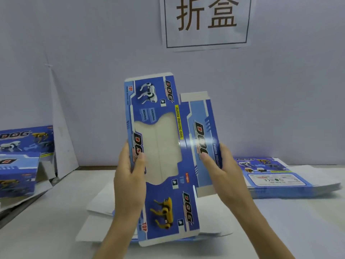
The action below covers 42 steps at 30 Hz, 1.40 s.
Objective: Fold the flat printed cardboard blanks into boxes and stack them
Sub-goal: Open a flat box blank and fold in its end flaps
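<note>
I hold a flat blue printed cardboard blank (164, 202) upright above the table, long side vertical. It carries DOG lettering, robot dog pictures and a clear window near its middle. My left hand (129, 174) grips its left edge, thumb on the printed front. My right hand (222, 171) grips the right edge, thumb across the light blue side panel. A stack of flat blanks (276, 176) lies on the table at the right. Folded boxes (20, 159) are stacked at the far left.
White sheets, apparently blanks lying face down (104, 221), lie under my hands on the white table (308, 227). A white wall with a paper sign (206, 22) closes the back. A folded white card (61, 146) leans against the wall at the left.
</note>
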### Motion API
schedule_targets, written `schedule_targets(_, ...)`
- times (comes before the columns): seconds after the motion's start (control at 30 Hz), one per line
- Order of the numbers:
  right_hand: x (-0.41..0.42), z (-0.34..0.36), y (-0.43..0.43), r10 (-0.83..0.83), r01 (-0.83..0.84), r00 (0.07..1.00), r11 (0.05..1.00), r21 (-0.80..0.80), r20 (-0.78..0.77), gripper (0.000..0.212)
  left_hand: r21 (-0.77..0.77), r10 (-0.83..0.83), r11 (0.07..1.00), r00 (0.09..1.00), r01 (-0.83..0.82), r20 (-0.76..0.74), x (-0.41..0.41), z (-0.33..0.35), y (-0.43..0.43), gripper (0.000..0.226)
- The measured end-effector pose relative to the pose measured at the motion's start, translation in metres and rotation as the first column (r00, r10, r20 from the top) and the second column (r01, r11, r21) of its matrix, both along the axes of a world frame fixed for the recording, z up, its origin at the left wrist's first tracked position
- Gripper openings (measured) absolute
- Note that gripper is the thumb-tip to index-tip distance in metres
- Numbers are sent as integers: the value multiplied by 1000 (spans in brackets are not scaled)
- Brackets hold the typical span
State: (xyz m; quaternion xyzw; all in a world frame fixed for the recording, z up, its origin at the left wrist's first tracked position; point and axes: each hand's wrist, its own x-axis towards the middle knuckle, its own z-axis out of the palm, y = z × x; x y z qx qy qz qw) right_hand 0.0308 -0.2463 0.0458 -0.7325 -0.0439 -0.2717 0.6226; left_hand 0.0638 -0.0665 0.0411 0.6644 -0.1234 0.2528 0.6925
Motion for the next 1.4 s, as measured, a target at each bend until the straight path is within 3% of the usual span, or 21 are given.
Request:
schedule_targets(0.07,-2,-1,-1,14,-14,1000,1000,15,-6,23,13,-60,998,997,61,-38,-2,-2,-2,54)
schedule_targets(0.2,-5,-4,2,-49,49,999,998,-37,10,52,47,-18,999,999,20,-41,-9,-7,-9,78)
schedule_targets(0.37,-6,-6,5,-74,75,997,995,-72,16,67,2,-45,999,991,46,-123,-8,-12,-11,73)
schedule_targets(0.5,-9,-7,13,1,-3,998,999,-41,-64,84,-6,-60,998,990,59,-129,-10,-11,-12,65)
schedule_targets(0.63,-12,-11,28,287,-284,948,958,46,-134,68,50,-100,993,990,105,-99,-20,-11,-22,45)
schedule_targets(0.8,-13,-4,11,438,-417,880,898,142,-182,25,44,-221,973,967,228,-124,-11,8,6,51)
schedule_targets(0.93,-13,0,-11,491,-445,834,868,220,-253,24,39,-362,923,896,384,-257,-5,16,31,109)
schedule_targets(1.03,-14,3,-18,457,-427,851,889,166,-259,27,114,-407,879,853,463,-326,-5,11,30,115)
schedule_targets(1.17,-14,4,-20,336,-317,925,940,130,-178,42,49,-325,932,891,358,-318,-6,4,15,89)
schedule_targets(1.3,-12,0,-23,326,-275,930,925,261,-173,38,-66,-230,973,940,220,-252,-2,-1,16,52)
schedule_targets(1.4,-10,1,-25,323,-272,926,930,248,-195,47,-127,-342,939,909,320,-237,-1,0,19,39)
